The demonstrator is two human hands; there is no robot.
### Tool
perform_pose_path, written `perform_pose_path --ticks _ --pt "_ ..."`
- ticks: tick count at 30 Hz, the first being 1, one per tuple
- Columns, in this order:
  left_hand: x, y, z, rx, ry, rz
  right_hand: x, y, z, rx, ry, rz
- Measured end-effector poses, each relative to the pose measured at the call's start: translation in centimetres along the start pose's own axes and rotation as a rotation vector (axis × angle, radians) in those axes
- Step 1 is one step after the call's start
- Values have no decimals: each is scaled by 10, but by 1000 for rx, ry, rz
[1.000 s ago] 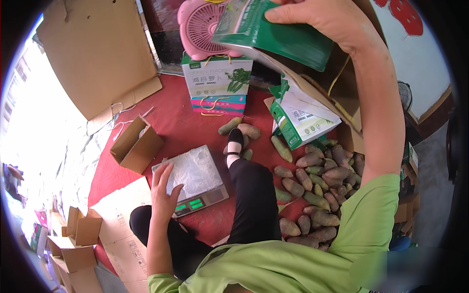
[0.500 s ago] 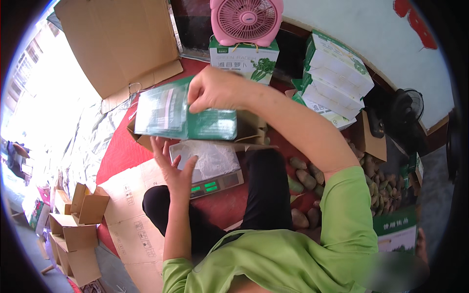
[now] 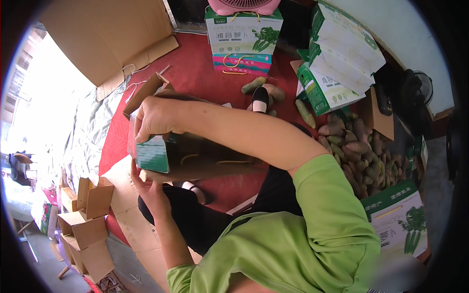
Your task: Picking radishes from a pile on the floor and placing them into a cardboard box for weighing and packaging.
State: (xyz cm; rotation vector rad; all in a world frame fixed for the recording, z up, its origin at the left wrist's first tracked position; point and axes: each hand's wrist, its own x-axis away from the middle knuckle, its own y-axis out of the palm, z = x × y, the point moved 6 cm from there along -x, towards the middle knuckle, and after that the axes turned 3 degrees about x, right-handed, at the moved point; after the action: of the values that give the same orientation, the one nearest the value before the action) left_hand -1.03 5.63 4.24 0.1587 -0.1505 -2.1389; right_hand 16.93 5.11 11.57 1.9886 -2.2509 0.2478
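Note:
My right hand (image 3: 155,117) reaches across to the left, its fingers closed on a glossy green-and-white packet (image 3: 152,156). The packet hangs at the left end of an open brown cardboard box (image 3: 215,171), which lies in front of my knees with a flap (image 3: 146,94) sticking up. Just below the packet is my left hand (image 3: 150,193), thumb and forefinger apart, fingertips at the packet's lower edge. Whether they touch it I cannot tell. My right forearm hides part of the box.
Many radishes (image 3: 361,151) lie in a heap on the right. White-and-green cartons (image 3: 342,58) are stacked behind them, and another carton (image 3: 398,219) stands near right. Ahead, a pink fan (image 3: 244,6) sits on a carton (image 3: 244,34). Small brown boxes (image 3: 88,234) stand at left.
My right hand has moved left and down with the packet, which has turned from flat to nearly end-on. The box has come nearer, and the scale is no longer visible. My left hand is lower.

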Motion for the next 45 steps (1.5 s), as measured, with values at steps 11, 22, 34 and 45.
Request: perform_pose_path --ticks 11,22,34,45 --pt "-40 -53 -2 -318 144 -109 62 9 114 340 -7 18" --pt "-70 -57 -30 -609 336 -150 153 22 158 875 -124 363" --pt "-50 -62 -71 -115 -469 56 112 3 92 1359 -379 561" --pt "21 27 25 -1427 392 -334 122 23 118 1400 -290 459"
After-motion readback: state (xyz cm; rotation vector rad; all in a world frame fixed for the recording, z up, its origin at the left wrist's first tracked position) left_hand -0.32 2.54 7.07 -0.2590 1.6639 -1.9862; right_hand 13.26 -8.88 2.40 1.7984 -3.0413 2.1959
